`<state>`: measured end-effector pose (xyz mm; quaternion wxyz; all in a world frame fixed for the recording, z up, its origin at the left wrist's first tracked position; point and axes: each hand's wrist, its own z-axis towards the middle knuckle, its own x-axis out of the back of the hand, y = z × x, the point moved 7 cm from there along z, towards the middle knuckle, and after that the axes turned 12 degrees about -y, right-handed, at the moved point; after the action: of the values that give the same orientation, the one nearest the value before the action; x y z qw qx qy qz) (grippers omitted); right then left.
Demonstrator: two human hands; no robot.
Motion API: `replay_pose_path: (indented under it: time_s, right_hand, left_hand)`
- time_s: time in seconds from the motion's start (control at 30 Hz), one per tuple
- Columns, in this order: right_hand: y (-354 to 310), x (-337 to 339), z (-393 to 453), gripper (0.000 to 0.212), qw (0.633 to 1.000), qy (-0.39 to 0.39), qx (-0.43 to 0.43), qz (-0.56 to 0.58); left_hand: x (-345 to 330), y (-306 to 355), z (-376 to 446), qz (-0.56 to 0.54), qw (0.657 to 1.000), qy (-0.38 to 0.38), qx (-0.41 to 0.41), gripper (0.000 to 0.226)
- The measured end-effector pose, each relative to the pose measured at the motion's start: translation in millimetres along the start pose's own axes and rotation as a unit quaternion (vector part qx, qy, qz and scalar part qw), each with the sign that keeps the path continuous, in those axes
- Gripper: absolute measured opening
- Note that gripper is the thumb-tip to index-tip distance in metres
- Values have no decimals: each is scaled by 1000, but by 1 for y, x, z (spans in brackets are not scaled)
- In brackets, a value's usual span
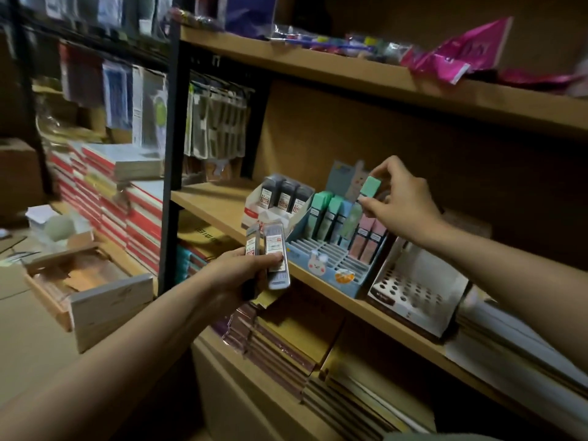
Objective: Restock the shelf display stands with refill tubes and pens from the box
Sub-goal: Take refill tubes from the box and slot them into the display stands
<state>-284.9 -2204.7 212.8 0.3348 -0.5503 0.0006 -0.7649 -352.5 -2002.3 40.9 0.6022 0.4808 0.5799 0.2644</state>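
Note:
My left hand (245,275) grips two clear refill tubes (276,256) with red-and-white labels, held upright in front of the middle shelf's edge. My right hand (399,198) pinches a green refill tube (369,188) by its top, above the blue bunny display stand (327,267). That stand holds green, blue and pink tubes in its back rows; the front slots are bare. To its left, a white display stand (254,206) carries three dark tubes (286,194). A third stand (413,291), with round holes, sits to the right.
The wooden shelf (216,202) has bare board at its left. Stacked notebooks (133,198) fill the left; an open cardboard box (79,281) lies on the floor. Packets hang from a black rack (168,122). More books fill the lower shelf (286,345).

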Motion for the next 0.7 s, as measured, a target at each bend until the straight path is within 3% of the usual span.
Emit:
replay_pose_path:
  time_s: [0.3, 0.7]
  right_hand:
    - [14, -63, 46, 33, 998, 24, -51, -27]
    - [26, -84, 55, 31, 995, 6, -66, -73]
  left_hand:
    - [2, -6, 13, -40, 999, -31, 4, 27]
    - [12, -8, 19, -24, 1000, 2, -4, 29]
